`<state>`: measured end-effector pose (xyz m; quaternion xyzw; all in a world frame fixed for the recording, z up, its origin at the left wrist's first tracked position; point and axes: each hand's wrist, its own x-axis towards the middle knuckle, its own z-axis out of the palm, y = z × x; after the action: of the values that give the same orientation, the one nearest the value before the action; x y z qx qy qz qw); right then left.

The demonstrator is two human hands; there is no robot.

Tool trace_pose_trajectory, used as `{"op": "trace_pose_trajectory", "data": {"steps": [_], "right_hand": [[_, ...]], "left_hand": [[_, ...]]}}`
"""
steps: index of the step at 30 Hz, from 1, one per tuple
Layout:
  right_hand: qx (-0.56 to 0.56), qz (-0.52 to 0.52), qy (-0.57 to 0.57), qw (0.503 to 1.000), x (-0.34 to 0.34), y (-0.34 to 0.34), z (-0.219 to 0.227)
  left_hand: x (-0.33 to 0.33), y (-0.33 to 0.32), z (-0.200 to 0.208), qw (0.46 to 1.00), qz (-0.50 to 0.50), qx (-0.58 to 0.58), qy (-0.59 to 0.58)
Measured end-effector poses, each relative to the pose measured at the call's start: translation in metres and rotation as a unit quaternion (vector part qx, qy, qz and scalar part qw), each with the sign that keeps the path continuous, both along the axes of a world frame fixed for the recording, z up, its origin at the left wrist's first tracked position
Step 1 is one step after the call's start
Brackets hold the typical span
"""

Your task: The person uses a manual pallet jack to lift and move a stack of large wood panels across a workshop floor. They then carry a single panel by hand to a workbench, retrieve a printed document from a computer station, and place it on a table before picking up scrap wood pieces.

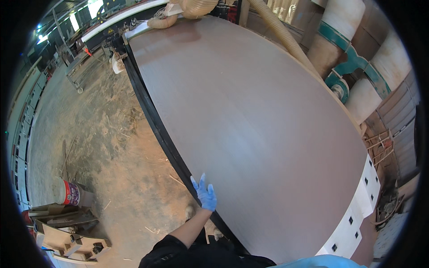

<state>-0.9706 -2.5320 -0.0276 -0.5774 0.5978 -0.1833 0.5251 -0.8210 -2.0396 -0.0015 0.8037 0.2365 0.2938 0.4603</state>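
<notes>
My left hand (205, 196), in a thin blue glove, rests on the near left edge of a large grey-brown sheet panel (259, 129), its fingers spread. Nothing is held in it. The panel lies flat and reaches from close to my body to the far end. A black rail (156, 123) runs along the panel's left side, just beside the hand. My right hand does not show. Light blue fabric (321, 262) appears at the bottom edge.
White strips (353, 221) with dark square openings lie at the panel's right end. Ribbed hose (286, 33) and dust-collector bags (324, 53) stand beyond. On the dusty floor at left are a bucket (69, 193), board offcuts (67, 239) and a wheeled cart (76, 67).
</notes>
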Motion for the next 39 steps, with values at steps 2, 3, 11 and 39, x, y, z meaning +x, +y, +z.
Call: {"op": "trace_pose_trajectory", "data": {"steps": [2, 3, 11, 39], "right_hand": [[-0.010, 0.002, -0.001, 1.000, 0.039, 0.013, 0.001], [-0.011, 0.004, -0.004, 1.000, 0.057, 0.021, -0.001], [-0.019, 0.021, -0.012, 1.000, 0.187, 0.086, -0.025], [-0.070, -0.120, 0.050, 0.989, 0.322, 0.281, 0.003]], "left_hand": [[0.011, 0.011, 0.009, 1.000, -0.008, -0.025, 0.015], [0.017, 0.018, 0.017, 0.999, -0.012, -0.032, 0.020], [0.080, 0.092, 0.024, 0.998, -0.026, -0.038, 0.051], [0.366, 0.354, 0.000, 0.991, -0.076, -0.090, -0.064]]}}
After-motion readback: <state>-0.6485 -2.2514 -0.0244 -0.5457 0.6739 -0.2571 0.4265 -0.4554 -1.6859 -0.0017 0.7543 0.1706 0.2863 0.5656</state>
